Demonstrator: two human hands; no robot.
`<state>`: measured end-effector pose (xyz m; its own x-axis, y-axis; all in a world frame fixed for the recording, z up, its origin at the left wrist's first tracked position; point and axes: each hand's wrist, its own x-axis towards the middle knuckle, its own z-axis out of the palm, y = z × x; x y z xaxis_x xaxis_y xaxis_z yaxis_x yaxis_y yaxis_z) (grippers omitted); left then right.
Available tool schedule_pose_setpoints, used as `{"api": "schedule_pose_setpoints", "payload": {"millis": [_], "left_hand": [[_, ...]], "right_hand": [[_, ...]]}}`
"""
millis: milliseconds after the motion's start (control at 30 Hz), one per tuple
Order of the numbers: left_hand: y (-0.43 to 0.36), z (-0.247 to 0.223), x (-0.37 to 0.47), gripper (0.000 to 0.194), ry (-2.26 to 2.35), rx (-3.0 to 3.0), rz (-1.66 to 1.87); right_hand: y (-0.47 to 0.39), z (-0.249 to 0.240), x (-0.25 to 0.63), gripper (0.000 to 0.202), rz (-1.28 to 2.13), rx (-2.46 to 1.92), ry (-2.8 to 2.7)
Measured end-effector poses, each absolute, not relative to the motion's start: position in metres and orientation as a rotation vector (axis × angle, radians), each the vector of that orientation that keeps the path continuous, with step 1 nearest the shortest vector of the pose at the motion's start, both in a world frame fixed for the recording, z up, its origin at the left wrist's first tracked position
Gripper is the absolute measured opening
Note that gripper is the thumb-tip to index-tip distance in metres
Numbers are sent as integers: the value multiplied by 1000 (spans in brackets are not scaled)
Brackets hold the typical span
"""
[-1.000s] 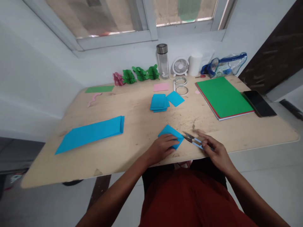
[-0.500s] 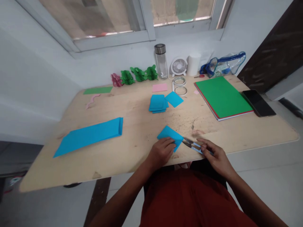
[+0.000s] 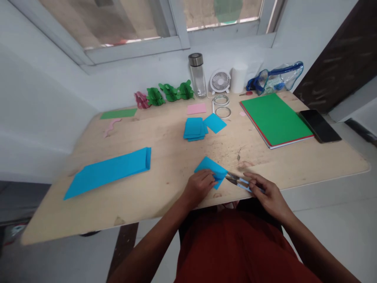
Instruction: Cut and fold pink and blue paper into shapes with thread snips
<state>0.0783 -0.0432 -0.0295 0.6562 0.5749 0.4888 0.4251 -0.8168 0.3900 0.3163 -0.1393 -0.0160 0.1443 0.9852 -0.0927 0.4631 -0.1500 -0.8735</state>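
Observation:
My left hand [image 3: 200, 186] grips a blue square of paper [image 3: 209, 165] near the table's front edge, with fingers closed over its lower part. My right hand [image 3: 267, 193] is closed round the pale blue handles of thread snips [image 3: 242, 184]. Their dark blades point left and meet the right corner of the paper; whether they are cutting into it, I cannot tell. Beyond my hands lies a stack of blue paper squares [image 3: 194, 127], with one loose blue square [image 3: 215, 123] beside it. Long blue paper strips [image 3: 108, 169] lie in a pile to the left.
Green sheets [image 3: 275, 120] and a phone [image 3: 320, 125] lie at the right. Along the wall stand green paper shapes [image 3: 169, 92], a glass bottle [image 3: 198, 78], a small fan [image 3: 220, 81] and a clear pouch [image 3: 279, 78]. Tape rolls [image 3: 223, 113] lie before the fan.
The view has shifted slightly, so the table items appear a little further left. Both hands keep their hold on the paper and the snips, with hardly any movement.

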Motion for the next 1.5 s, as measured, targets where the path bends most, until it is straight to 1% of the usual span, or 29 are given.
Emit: {"api": "schedule_pose_setpoints", "payload": {"millis": [233,433,633,933,1133,1500], "left_hand": [[-32,-26,75,27,794,2489,750],[-25,-14,73,24,964,2148,663],[-24,-9,74,24,1064,1888,694],[-28,-14,77,22,1093,1752,761],[-21,-12,77,25,1166,1605,789],[-24,-13,80,25,1169,1589,813]], "right_hand": [[-137,-15,315,37,971,-1728,-1399],[-139,-13,313,38,938,-1753,-1318],[-135,-15,314,36,921,-1729,-1303],[-141,-12,311,37,955,-1730,-1233],[-133,-8,307,37,891,-1724,-1232],[-135,-8,305,38,911,-1697,-1199]]}}
